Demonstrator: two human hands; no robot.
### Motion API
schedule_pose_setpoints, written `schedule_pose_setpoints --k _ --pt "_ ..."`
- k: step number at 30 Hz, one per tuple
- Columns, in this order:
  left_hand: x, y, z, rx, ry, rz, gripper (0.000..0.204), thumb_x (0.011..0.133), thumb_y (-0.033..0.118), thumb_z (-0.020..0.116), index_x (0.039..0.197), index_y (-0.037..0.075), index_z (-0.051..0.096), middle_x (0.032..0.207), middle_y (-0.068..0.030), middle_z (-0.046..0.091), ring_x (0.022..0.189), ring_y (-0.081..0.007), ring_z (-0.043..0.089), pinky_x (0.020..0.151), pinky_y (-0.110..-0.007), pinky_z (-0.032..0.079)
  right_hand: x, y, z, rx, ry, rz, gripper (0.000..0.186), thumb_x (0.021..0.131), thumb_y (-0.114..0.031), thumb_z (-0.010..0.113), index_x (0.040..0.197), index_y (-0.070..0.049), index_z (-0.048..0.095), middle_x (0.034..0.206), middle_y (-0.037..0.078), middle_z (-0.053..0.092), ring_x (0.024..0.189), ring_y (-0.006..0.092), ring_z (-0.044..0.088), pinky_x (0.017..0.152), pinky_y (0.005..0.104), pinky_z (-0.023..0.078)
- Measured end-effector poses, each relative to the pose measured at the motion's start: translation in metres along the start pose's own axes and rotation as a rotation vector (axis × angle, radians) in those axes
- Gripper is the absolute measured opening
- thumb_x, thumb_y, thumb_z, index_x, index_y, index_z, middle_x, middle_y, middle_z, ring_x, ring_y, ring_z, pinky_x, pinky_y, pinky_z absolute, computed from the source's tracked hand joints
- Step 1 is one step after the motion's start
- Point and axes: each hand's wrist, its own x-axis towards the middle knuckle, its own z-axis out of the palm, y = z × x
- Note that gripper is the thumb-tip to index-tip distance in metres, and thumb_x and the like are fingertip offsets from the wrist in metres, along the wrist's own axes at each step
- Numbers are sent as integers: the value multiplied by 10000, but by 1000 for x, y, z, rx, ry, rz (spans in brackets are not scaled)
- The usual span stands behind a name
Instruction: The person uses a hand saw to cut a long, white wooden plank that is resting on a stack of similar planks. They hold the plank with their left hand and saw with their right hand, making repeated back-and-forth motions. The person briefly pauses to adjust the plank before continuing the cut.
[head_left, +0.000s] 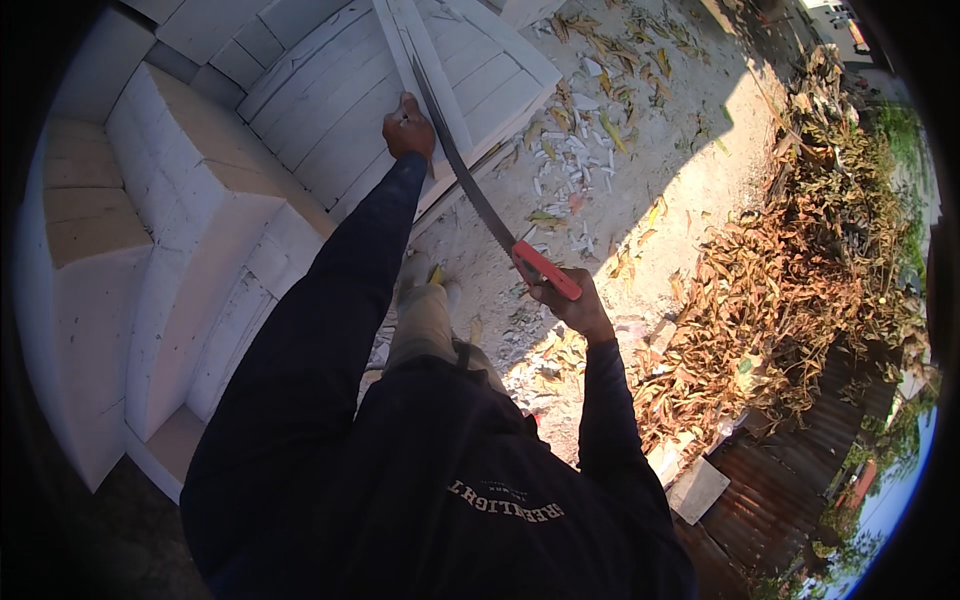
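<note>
My right hand [573,304] is closed round the red handle of a handsaw [466,180]. The long, dark, toothed blade slants away to the far left, lying along a narrow pale block [441,92]. Beside the blade, my left hand [409,128] is a curled fist against the near left side of that block. Whatever its fingers hold is hidden. Under the narrow block spreads a wide layer of white blocks [330,108] set side by side.
More white blocks [195,170] are stacked in steps at the left. Pale chips [580,160] and leaves litter the dusty ground right of the stack. A heap of dry brown leaves [760,290] lies at the right, above rusty corrugated sheets [775,480]. My legs stand close below the stack.
</note>
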Motion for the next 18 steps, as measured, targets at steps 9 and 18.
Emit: schedule_pose_setpoints --k 9,18 --pt "3 -16 5 -68 46 -30 595 1032 482 595 935 -80 767 896 -311 716 900 -459 706 852 -501 530 -51 -111 111 -21 319 47 560 908 -179 775 1437 -85 618 965 273 728 798 414 736 732 421 567" --pt "1 -13 8 -54 55 41 583 1035 476 596 955 -76 764 840 -256 717 834 -424 685 792 -506 513 -100 -83 60 61 339 -48 424 949 -75 740 1346 45 657 898 79 714 801 83 616 703 277 516"
